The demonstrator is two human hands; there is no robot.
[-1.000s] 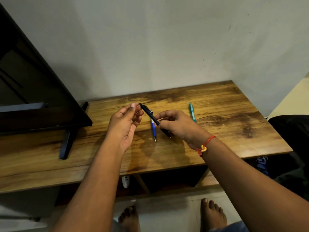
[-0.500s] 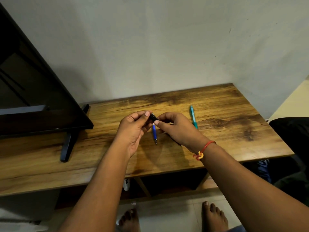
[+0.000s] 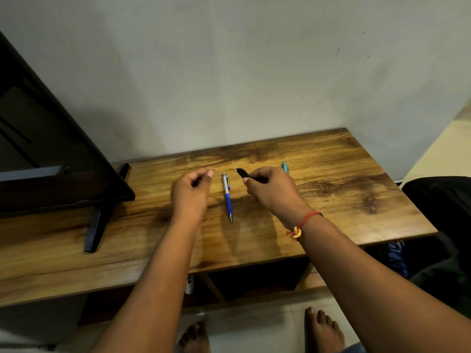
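My left hand (image 3: 190,191) hovers at 9 o'clock of the blue pen (image 3: 227,196), fingers loosely curled and apparently empty. My right hand (image 3: 270,189), at 3 o'clock, has its fingers clamped on the black pen (image 3: 243,173). I'd lay it flat on the desk (image 3: 344,200), short of the teal pen (image 3: 284,166).

Dim, warm indoor light, falling from above. We note soft, doubled shadows on the table (image 3: 331,189) toward 7 o'clock of each hand, and a broad shadow on the wall (image 3: 229,72) toward 10 o'clock, beside the dark television (image 3: 38,149). A faint sheen lies along the table edge at 4 o'clock. Motion blur smears the left hand (image 3: 191,189); the right hand (image 3: 270,189) and black pen (image 3: 244,173) are sharper. We see wide-angle bowing bend straight lines near the frame edges
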